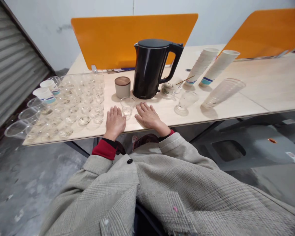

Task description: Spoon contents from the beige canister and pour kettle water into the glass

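Note:
My left hand (115,122) lies flat on the table near its front edge, palm down and holding nothing. Palm down as well, my right hand (148,115) rests with its fingers stretched out. Between the two stands a clear plastic cup (127,106), close to both hands; whether the left thumb touches it I cannot tell. Just behind are a grey canister (122,89) with a wooden lid and a black electric kettle (149,70), its handle to the right. A glass bowl (170,89) with dark dried bits and a thin stick sits beside the kettle.
Many clear cups (71,101) with dark bits inside crowd the table's left end, with two paper cups (44,94) among them. To the right are an hourglass-shaped glass (185,103), stacked paper cups (202,65) and stacked plastic cups (222,93). An orange divider (105,39) stands behind.

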Tool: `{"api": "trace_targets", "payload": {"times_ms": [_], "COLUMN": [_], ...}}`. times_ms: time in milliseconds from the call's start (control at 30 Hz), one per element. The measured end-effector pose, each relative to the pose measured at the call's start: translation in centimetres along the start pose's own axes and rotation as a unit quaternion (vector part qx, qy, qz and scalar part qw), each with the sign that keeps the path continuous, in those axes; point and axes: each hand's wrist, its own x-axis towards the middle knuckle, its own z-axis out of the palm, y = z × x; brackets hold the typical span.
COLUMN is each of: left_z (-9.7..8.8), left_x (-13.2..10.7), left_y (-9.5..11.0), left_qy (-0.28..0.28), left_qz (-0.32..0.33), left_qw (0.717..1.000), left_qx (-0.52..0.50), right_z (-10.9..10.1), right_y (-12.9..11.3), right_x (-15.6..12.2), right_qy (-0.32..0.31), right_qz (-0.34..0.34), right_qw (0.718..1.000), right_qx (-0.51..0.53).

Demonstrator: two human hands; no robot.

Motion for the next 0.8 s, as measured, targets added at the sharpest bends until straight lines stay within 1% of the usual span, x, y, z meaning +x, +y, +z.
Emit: {"api": "trace_targets", "payload": {"times_ms": [100, 167, 233, 300, 333, 400, 467, 500, 567, 633, 700, 733, 800], "left_z": [0.4, 0.8, 1.0, 1.1, 1.0, 0.9, 0.8, 0.8, 0.8, 0.9, 1.0, 1.0, 1.0], "left_x": [0.1, 0.2, 0.3, 0.3, 0.3, 0.3, 0.3, 0.2, 0.2, 0.2, 0.2, 0.2, 0.2], "left_y": [-0.3, -0.5, -0.6, -0.6, -0.6, -0.5, -0.5, -0.4, -0.4, -0.5, -0.5, -0.5, -0.5], "left_qy": [0.020, 0.034, 0.043, 0.045, 0.044, 0.041, 0.040, 0.041, 0.044, 0.053, 0.058, 0.058, 0.056], "left_qz": [0.005, 0.009, 0.012, 0.014, 0.013, 0.012, 0.011, 0.012, 0.013, 0.017, 0.019, 0.019, 0.018], "left_qw": [1.000, 0.999, 0.999, 0.999, 0.999, 0.999, 0.999, 0.999, 0.999, 0.998, 0.998, 0.998, 0.998], "left_qx": [-0.004, -0.006, -0.008, -0.009, -0.009, -0.009, -0.010, -0.011, -0.010, -0.008, -0.006, -0.005, -0.003], "right_z": [-0.3, -1.4, -3.5, -6.3, -7.9, -10.8, -13.0, -13.8, -14.6, -14.7, -14.2, -13.8, -12.9], "right_y": [0.6, 2.0, 4.4, 7.3, 8.9, 11.8, 14.0, 14.8, 15.9, 16.6, 17.2, 17.6, 18.4], "right_x": [-0.3, -0.9, -1.7, -2.3, -2.4, -2.2, -1.4, -0.8, 0.6, 2.1, 3.3, 3.8, 4.6], "right_qy": [0.033, 0.095, 0.183, 0.261, 0.287, 0.310, 0.304, 0.293, 0.262, 0.215, 0.171, 0.158, 0.154], "right_qz": [0.002, 0.024, 0.074, 0.147, 0.186, 0.261, 0.326, 0.353, 0.393, 0.414, 0.418, 0.413, 0.400], "right_qw": [0.999, 0.993, 0.978, 0.953, 0.940, 0.914, 0.894, 0.887, 0.880, 0.883, 0.891, 0.895, 0.902], "right_qx": [0.037, 0.062, 0.060, 0.031, 0.013, -0.018, -0.036, -0.042, -0.048, -0.052, -0.057, -0.057, -0.053]}}
